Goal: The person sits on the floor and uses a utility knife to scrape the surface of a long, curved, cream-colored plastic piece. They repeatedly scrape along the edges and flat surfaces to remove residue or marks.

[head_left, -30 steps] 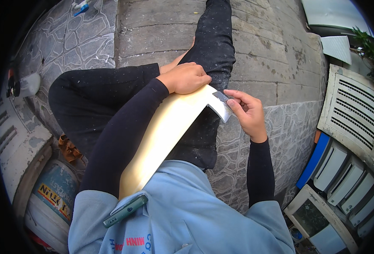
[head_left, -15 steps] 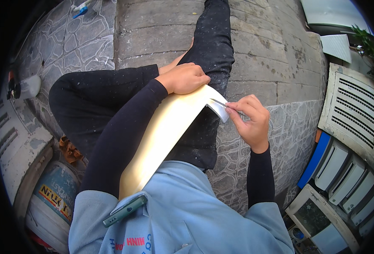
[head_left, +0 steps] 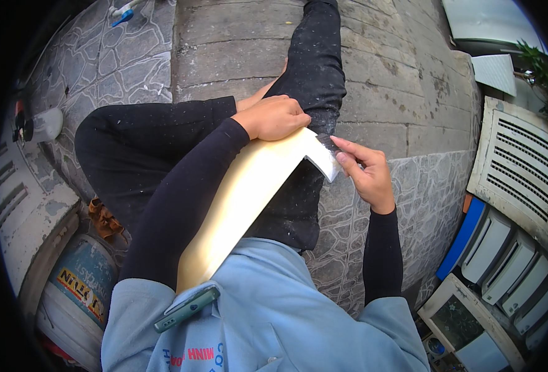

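From here the cream panel (head_left: 243, 192) lies slantwise across the lap, looking light, stiff and rather slick, best held by its long edges, though its thin hooked corner might crack. The left hand (head_left: 274, 119) rests curled on its far end, gripping or merely pressing, I can't tell, while the right hand (head_left: 370, 177) pinches a thin scraper (head_left: 327, 144) at that corner. The thigh (head_left: 311, 208) blocks underneath, a phone (head_left: 187, 308) sits by the near end, and a bucket (head_left: 85, 273) stands left.

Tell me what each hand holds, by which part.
Right hand: a thin grey piece, pinched by its right edge. Left hand: at the far end of the cream panel; its grip is hidden.
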Demonstrator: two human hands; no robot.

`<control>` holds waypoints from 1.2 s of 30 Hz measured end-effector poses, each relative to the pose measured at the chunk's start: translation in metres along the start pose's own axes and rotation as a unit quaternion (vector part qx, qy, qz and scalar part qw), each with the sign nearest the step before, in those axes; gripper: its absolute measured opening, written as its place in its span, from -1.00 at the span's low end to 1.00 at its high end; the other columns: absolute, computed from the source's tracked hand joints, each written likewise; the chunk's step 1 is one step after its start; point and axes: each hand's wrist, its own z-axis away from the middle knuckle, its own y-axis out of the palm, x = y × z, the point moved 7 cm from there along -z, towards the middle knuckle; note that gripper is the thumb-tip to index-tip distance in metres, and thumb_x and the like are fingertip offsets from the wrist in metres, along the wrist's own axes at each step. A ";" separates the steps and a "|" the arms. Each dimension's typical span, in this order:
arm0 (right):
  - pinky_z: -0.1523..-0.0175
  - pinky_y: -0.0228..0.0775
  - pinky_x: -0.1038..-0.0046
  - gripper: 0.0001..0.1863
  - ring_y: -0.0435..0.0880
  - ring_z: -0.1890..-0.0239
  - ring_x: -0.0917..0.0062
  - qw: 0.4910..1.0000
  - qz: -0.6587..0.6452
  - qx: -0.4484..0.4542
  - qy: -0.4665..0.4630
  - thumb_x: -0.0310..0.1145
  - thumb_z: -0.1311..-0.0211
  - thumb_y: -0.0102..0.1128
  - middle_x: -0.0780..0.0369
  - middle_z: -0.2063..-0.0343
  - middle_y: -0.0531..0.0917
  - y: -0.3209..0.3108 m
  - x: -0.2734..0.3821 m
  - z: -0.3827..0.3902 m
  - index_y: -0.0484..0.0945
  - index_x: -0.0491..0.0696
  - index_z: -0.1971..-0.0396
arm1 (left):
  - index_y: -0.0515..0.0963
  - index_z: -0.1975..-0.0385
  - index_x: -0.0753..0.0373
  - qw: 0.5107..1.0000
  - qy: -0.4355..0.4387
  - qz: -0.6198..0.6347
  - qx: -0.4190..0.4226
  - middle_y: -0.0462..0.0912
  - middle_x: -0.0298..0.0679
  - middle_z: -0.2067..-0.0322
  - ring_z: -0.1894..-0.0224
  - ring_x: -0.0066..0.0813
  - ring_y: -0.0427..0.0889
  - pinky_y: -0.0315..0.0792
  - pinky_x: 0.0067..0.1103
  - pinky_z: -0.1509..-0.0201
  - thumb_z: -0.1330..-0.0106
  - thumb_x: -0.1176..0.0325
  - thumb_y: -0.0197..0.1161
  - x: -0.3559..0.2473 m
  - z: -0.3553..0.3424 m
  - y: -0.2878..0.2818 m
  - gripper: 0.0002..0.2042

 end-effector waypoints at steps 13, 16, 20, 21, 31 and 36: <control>0.09 0.61 0.48 -0.71 0.85 0.25 0.48 0.995 0.053 -0.054 -0.068 -0.54 -0.43 0.37 0.06 0.21 0.89 -0.001 0.018 -0.003 0.82 -0.12 -0.09 | 0.73 0.35 0.43 0.999 0.031 0.014 -0.015 0.76 0.18 0.38 0.28 0.17 0.74 0.53 -0.13 0.03 -0.55 0.10 0.06 -0.006 0.002 -0.002 -0.52; 0.10 0.61 0.48 -0.71 0.85 0.25 0.49 0.994 0.044 -0.018 -0.099 -0.55 -0.42 0.37 0.06 0.22 0.88 0.006 0.012 0.003 0.83 -0.12 -0.08 | 0.74 0.34 0.43 1.000 0.004 0.007 0.013 0.76 0.18 0.37 0.26 0.16 0.75 0.54 -0.13 0.02 -0.55 0.10 0.06 -0.007 0.001 0.000 -0.52; 0.08 0.64 0.46 -0.72 0.87 0.22 0.46 0.993 0.051 -0.063 -0.084 -0.56 -0.40 0.38 0.05 0.19 0.89 0.001 0.014 -0.006 0.84 -0.11 -0.05 | 0.75 0.33 0.42 1.000 0.011 -0.009 -0.005 0.76 0.18 0.37 0.26 0.16 0.75 0.54 -0.13 0.02 -0.55 0.10 0.07 -0.001 0.000 0.002 -0.53; 0.08 0.64 0.46 -0.72 0.87 0.22 0.45 0.994 0.050 -0.053 -0.087 -0.56 -0.40 0.37 0.05 0.19 0.89 0.002 0.014 -0.003 0.84 -0.11 -0.05 | 0.75 0.34 0.42 1.000 0.009 -0.002 -0.001 0.76 0.18 0.37 0.26 0.16 0.74 0.54 -0.13 0.02 -0.55 0.10 0.07 -0.003 0.002 0.000 -0.53; 0.10 0.63 0.46 -0.72 0.86 0.24 0.45 0.993 0.038 -0.049 -0.096 -0.54 -0.43 0.36 0.03 0.20 0.88 0.006 0.014 0.004 0.83 -0.11 -0.07 | 0.80 0.28 0.34 0.999 -0.001 -0.046 0.009 0.78 0.05 0.40 0.28 -0.04 0.76 0.53 -0.28 0.07 -0.58 0.03 0.05 -0.007 0.005 -0.001 -0.50; 0.01 0.64 0.44 -0.72 0.87 0.17 0.46 0.995 0.038 -0.052 -0.080 -0.54 -0.44 0.35 0.03 0.16 0.89 0.006 0.014 0.001 0.82 -0.14 -0.08 | 0.84 0.25 0.28 0.999 -0.011 -0.037 0.005 0.81 0.00 0.36 0.21 -0.04 0.76 0.54 -0.28 0.01 -0.58 0.04 0.06 -0.008 0.005 -0.004 -0.52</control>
